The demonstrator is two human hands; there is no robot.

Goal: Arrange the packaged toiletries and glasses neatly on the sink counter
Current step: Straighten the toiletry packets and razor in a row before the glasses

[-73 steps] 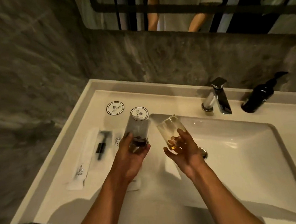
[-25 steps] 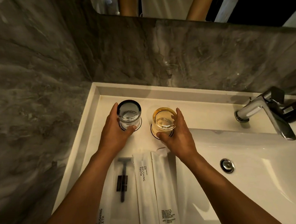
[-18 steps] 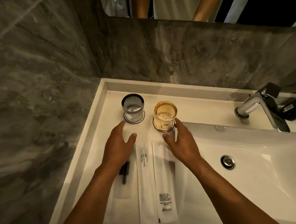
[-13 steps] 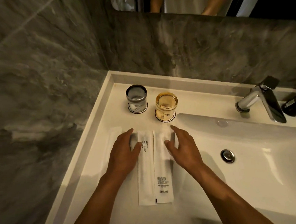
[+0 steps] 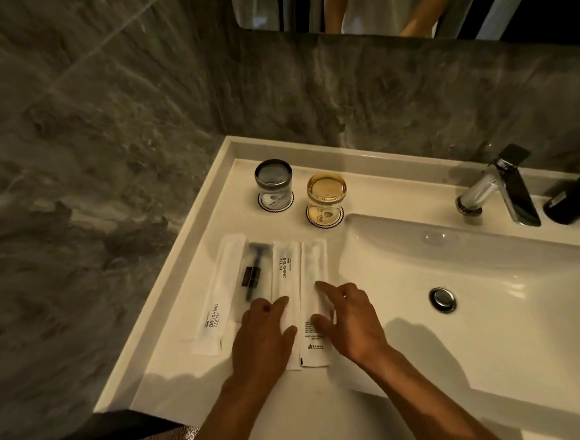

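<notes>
A grey glass (image 5: 274, 183) and an amber glass (image 5: 326, 193) stand upright on round paper coasters at the back of the white sink counter (image 5: 183, 282). In front of them lie several flat white packets side by side: a toothbrush packet (image 5: 218, 293), a razor packet (image 5: 252, 272), a second toothbrush packet (image 5: 285, 271) and a plain packet (image 5: 314, 262). My left hand (image 5: 264, 335) rests flat on the near ends of the middle packets. My right hand (image 5: 352, 318) lies flat on the plain packet, fingers spread. Neither hand grips anything.
The sink basin (image 5: 493, 301) with its drain (image 5: 442, 299) is to the right. A chrome tap (image 5: 499, 188) and a black pump bottle (image 5: 575, 200) stand at the back right. Grey marble walls close the left and back. A mirror (image 5: 386, 3) hangs above.
Both hands set the glasses on the coasters, let go, and drew back toward me onto the packets. The razor packet, hidden by my left hand before, now shows.
</notes>
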